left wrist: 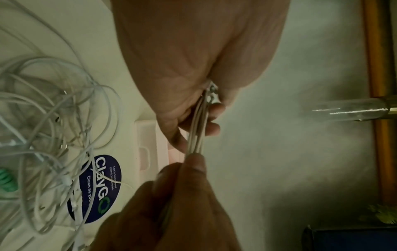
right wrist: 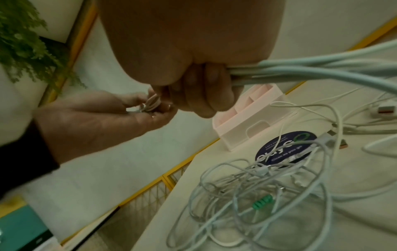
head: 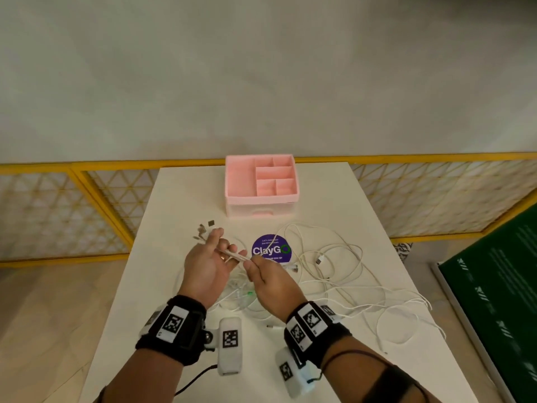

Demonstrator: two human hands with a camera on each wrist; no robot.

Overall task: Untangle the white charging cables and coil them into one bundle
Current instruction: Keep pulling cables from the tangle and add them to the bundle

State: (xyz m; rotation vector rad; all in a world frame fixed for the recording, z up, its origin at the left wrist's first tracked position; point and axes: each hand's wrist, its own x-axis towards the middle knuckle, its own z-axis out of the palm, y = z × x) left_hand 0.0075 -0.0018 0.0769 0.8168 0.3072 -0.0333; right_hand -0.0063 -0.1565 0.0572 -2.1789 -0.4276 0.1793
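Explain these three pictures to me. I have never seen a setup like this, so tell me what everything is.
There is no machine here. A person works with two bare hands and wears three cameras. The wide picture comes from the head and looks down. The other two come from cameras strapped at each wrist and look along the fingers. On the white table stand a pink organizer box with open compartments, a round blue ClayGo sticker and a tangle of loose white cables. The left hand and the right hand both grip a bundle of white cable, which is held stretched between them above the table.
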